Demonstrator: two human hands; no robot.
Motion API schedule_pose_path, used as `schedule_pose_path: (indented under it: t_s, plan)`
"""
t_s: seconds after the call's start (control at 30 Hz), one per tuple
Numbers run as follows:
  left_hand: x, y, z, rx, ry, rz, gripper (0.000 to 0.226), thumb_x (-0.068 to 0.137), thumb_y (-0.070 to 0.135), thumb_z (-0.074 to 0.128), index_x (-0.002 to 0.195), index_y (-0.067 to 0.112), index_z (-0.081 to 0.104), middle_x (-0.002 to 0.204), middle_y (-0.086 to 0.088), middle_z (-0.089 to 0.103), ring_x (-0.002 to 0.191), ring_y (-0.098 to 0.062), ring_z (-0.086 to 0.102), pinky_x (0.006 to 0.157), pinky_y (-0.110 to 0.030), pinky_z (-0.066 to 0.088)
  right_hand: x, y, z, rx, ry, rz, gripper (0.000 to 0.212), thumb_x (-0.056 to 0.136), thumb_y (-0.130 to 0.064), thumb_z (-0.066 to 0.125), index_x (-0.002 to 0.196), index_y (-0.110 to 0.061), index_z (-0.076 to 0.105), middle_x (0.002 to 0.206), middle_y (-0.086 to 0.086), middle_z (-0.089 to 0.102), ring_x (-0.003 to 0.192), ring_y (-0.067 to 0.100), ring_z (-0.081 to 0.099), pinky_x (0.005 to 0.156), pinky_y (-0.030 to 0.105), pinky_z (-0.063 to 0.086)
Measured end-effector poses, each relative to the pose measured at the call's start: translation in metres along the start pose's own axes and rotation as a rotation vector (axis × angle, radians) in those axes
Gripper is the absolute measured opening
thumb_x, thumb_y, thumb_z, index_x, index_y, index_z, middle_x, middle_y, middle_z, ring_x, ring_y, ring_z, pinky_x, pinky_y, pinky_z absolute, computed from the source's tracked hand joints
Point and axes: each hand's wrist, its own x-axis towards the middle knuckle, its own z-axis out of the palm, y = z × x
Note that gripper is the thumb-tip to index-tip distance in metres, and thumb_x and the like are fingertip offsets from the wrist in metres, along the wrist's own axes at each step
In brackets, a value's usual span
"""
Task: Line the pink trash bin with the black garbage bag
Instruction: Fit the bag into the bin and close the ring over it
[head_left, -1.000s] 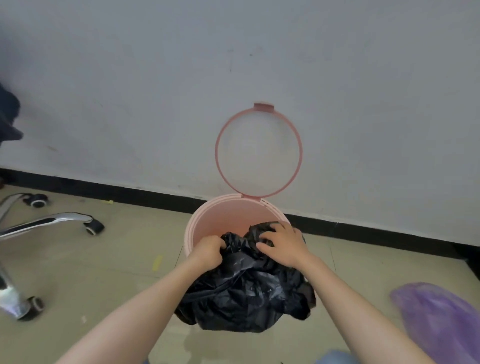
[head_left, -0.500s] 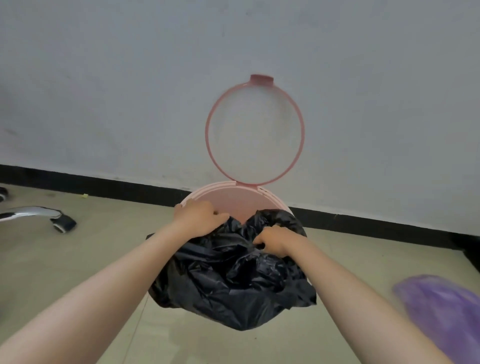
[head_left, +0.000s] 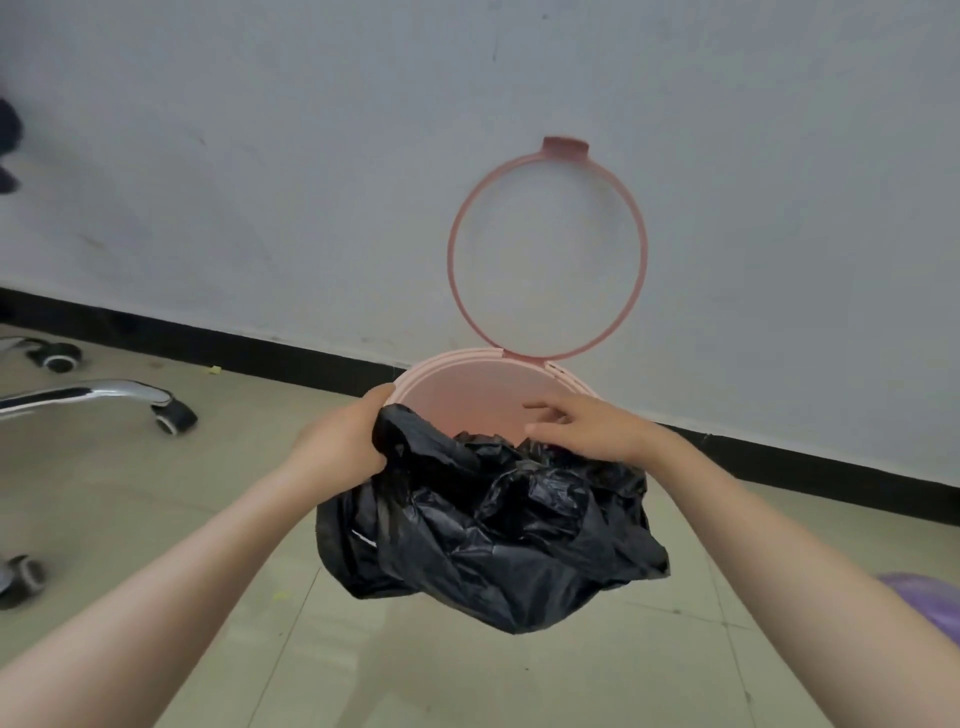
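The pink trash bin (head_left: 470, 371) stands against the wall, its pink ring lid (head_left: 548, 249) flipped up. A crumpled black garbage bag (head_left: 493, 525) hangs over the bin's near side and hides most of the bin's body. My left hand (head_left: 340, 447) grips the bag's edge at the bin's left rim. My right hand (head_left: 587, 428) hovers over the bin's mouth with fingers spread, just above the bag's top edge, holding nothing that I can see.
A chrome office chair base (head_left: 98, 397) with black casters (head_left: 174, 418) stands on the tiled floor at the left. A purple bag (head_left: 930, 603) lies at the lower right. The white wall with its black skirting (head_left: 810, 467) runs behind the bin.
My left hand pulled the bag's edge out to the bin's left rim. My right hand let go of the bag and opened above the bin's mouth. The view shifted left.
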Motion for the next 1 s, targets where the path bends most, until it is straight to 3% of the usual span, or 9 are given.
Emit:
schedule_pose_path:
  t_s: [0.13, 0.2, 0.27, 0.33, 0.47, 0.67, 0.8, 0.9, 1.0]
  plan:
    - [0.013, 0.013, 0.004, -0.067, 0.111, 0.094, 0.072, 0.076, -0.004, 0.051, 0.140, 0.019, 0.030, 0.133, -0.014, 0.054, 0.119, -0.034, 0.050, 0.089, -0.033, 0.043, -0.047, -0.012, 0.013, -0.041, -0.069, -0.120, 0.083, 0.070, -0.068, 0.056, 0.140, -0.037, 0.023, 0.133, -0.019, 0.039, 0.113, -0.008, 0.034, 0.087, 0.015, 0.028]
    - [0.018, 0.016, 0.005, -0.060, 0.140, 0.102, 0.073, 0.076, -0.007, 0.049, 0.141, 0.020, 0.029, 0.137, -0.015, 0.050, 0.121, -0.034, 0.048, 0.084, -0.030, 0.041, -0.051, -0.005, 0.028, -0.263, 0.031, -0.166, 0.077, 0.073, -0.050, 0.064, 0.139, -0.038, 0.026, 0.119, -0.018, 0.041, 0.110, 0.000, 0.041, 0.084, 0.020, 0.036]
    - [0.020, 0.017, 0.005, -0.048, 0.180, 0.081, 0.075, 0.076, -0.007, 0.050, 0.142, 0.020, 0.026, 0.136, -0.018, 0.048, 0.122, -0.037, 0.046, 0.087, -0.034, 0.042, -0.046, 0.006, 0.033, -0.299, 0.251, -0.160, 0.051, 0.081, -0.025, 0.061, 0.129, -0.031, 0.046, 0.112, -0.008, 0.056, 0.105, 0.013, 0.054, 0.079, 0.028, 0.045]
    - [0.019, 0.015, 0.007, 0.047, 0.235, 0.019, 0.079, 0.077, 0.001, 0.056, 0.143, 0.022, 0.019, 0.133, -0.022, 0.045, 0.121, -0.039, 0.039, 0.091, -0.042, 0.040, -0.034, 0.019, 0.027, 0.020, 0.485, -0.051, 0.031, 0.082, -0.008, 0.057, 0.110, -0.020, 0.063, 0.093, -0.007, 0.065, 0.085, 0.012, 0.059, 0.071, 0.024, 0.046]
    - [0.010, 0.013, 0.013, 0.203, 0.345, -0.019, 0.080, 0.079, 0.038, 0.061, 0.144, 0.024, 0.015, 0.144, -0.016, 0.032, 0.130, -0.037, 0.024, 0.100, -0.052, 0.032, -0.020, 0.042, -0.001, 0.784, 0.870, 0.182, 0.023, 0.082, 0.006, 0.045, 0.080, -0.008, 0.063, 0.064, 0.002, 0.053, 0.057, 0.015, 0.045, 0.053, 0.024, 0.038]
    - [-0.002, 0.015, 0.025, 0.313, 0.366, 0.282, 0.059, 0.078, 0.040, 0.062, 0.130, 0.015, 0.048, 0.140, -0.018, 0.041, 0.132, -0.037, 0.029, 0.103, -0.053, 0.028, 0.000, 0.052, -0.020, 0.812, 0.988, 0.172, 0.037, 0.082, 0.007, 0.042, 0.068, -0.023, 0.058, 0.069, 0.001, 0.055, 0.056, 0.018, 0.043, 0.055, 0.030, 0.035]
    - [-0.015, 0.018, 0.022, 0.323, 0.325, 0.407, 0.057, 0.075, 0.048, 0.043, 0.112, 0.009, 0.064, 0.127, -0.020, 0.056, 0.122, -0.042, 0.046, 0.094, -0.056, 0.039, 0.009, 0.060, -0.036, 0.857, 1.100, 0.288, 0.030, 0.084, 0.004, 0.042, 0.102, -0.006, 0.064, 0.085, 0.006, 0.058, 0.057, 0.013, 0.044, 0.056, 0.026, 0.036]
    - [-0.030, 0.013, 0.026, 0.165, 0.380, 0.095, 0.059, 0.079, 0.043, 0.057, 0.129, 0.012, 0.048, 0.139, -0.022, 0.042, 0.130, -0.041, 0.034, 0.101, -0.055, 0.033, -0.006, 0.062, -0.042, 0.884, 0.866, 0.317, 0.044, 0.086, -0.006, 0.052, 0.128, -0.014, 0.046, 0.107, 0.012, 0.053, 0.073, 0.019, 0.053, 0.064, 0.027, 0.042]
    - [-0.039, 0.003, 0.032, -0.273, 0.280, -0.374, 0.086, 0.075, 0.042, 0.067, 0.141, 0.015, 0.020, 0.148, -0.020, 0.026, 0.136, -0.037, 0.023, 0.111, -0.052, 0.025, -0.035, 0.060, -0.025, 0.760, 0.707, 0.272, 0.072, 0.082, -0.029, 0.065, 0.141, -0.027, 0.025, 0.141, 0.010, 0.036, 0.126, 0.026, 0.040, 0.100, 0.038, 0.040]
